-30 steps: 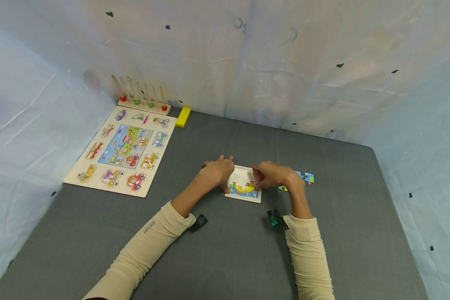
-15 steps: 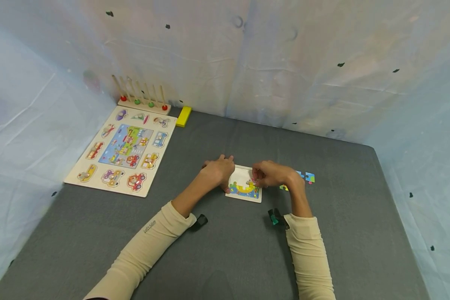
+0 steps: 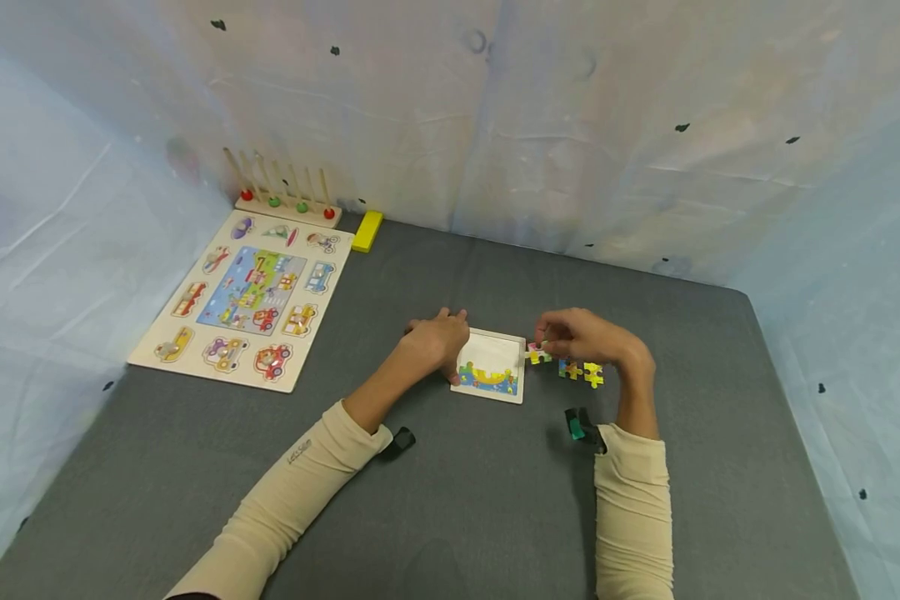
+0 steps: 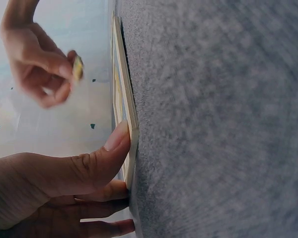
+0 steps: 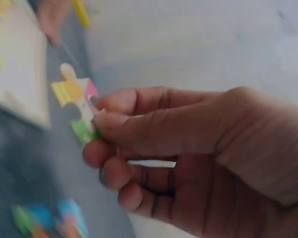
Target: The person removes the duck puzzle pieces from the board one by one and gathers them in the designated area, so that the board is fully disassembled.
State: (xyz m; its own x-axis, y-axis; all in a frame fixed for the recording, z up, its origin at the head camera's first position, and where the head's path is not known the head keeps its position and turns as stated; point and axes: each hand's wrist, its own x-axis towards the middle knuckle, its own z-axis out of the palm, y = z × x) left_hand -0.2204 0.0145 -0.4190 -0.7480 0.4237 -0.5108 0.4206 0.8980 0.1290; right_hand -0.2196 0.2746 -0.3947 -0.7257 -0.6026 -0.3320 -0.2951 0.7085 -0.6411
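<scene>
The left hand (image 3: 431,344) has its thumb extended, while the right hand (image 3: 583,336) pinches, thumb against forefinger.

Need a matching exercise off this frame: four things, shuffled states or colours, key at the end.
1. Left hand
2. Right hand
3. Plain block
4. Peg rack

A. Solid yellow
B. Pinches a jigsaw piece
C. Bears red and green beads
D. Touches the puzzle tray

Pairs: 1-D, 2-B, 3-A, 4-C
</scene>
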